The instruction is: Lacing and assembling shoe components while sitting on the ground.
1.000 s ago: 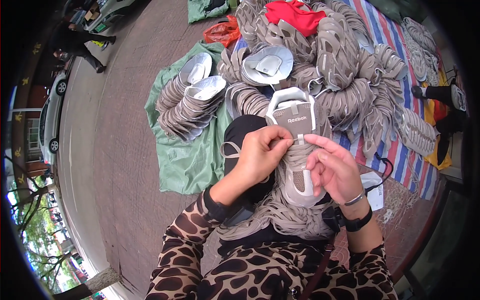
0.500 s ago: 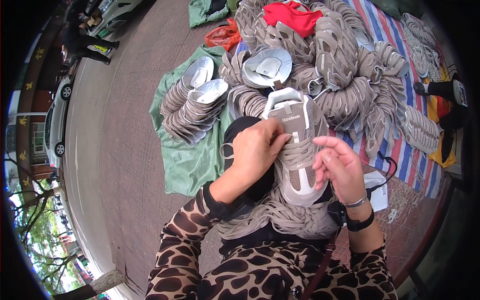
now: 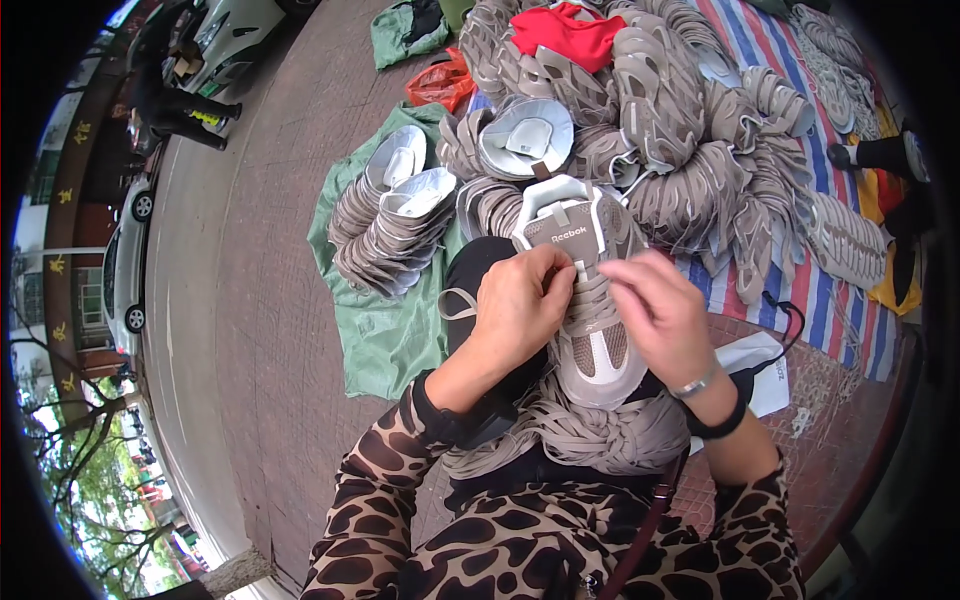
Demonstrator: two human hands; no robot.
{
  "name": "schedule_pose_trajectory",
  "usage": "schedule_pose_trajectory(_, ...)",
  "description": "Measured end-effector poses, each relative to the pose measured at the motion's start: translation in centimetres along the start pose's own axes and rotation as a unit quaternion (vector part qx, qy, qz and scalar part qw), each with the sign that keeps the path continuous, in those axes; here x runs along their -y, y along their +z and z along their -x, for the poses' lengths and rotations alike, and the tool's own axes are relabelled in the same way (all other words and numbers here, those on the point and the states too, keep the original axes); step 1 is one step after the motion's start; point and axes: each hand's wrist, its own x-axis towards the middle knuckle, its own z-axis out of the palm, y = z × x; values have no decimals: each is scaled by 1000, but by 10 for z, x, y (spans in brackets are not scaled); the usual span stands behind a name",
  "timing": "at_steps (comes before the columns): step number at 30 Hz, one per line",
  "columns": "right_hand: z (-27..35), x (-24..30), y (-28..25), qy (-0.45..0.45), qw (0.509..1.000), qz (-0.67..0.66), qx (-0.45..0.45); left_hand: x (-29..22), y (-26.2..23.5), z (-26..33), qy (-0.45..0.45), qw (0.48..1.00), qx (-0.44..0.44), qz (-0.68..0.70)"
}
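A grey-brown shoe upper [image 3: 597, 384] with white trim rests across my lap, its toe toward me and its collar away. Flat laces cross its middle. My left hand [image 3: 522, 305] is closed at the left side of the lacing, pinching a shoelace [image 3: 458, 292] whose loop sticks out to the left. Over the right side of the lacing hovers my right hand [image 3: 662, 312], thumb and forefinger bent near the tongue. Its fingertips are smeared by motion, so whether they hold a lace is unclear. A thick bundle of grey-brown laces [image 3: 610, 440] lies on my lap below the toe.
Ahead, a big heap of stacked shoe uppers [image 3: 665, 100] covers a striped sheet [image 3: 770, 60], with a red cloth [image 3: 568, 36] on top. More stacked uppers [image 3: 392, 240] lie on a green sheet [image 3: 395, 350] at left. Far left, a person [image 3: 175, 100] stands near parked cars.
My right hand has moved left and up, from beside the shoe upper to over its lacing, and its fingers have bent in. My left hand keeps its pinch beside the lacing.
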Motion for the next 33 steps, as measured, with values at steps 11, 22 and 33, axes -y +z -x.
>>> schedule_pose_trajectory(11, -34, 1, 14, -118, 939, 293, 137, 6, -27, -12, 27, 993, 43, -111)
schedule_pose_trajectory(22, -13, -45, -76, 200, 923, -263, 197, 18, -42, -47, 191, 972, -107, -89)
schedule_pose_trajectory(33, 267, -187, -313, 82, 542, -616, -565, 11, -15, -137, 326, 890, 220, -232)
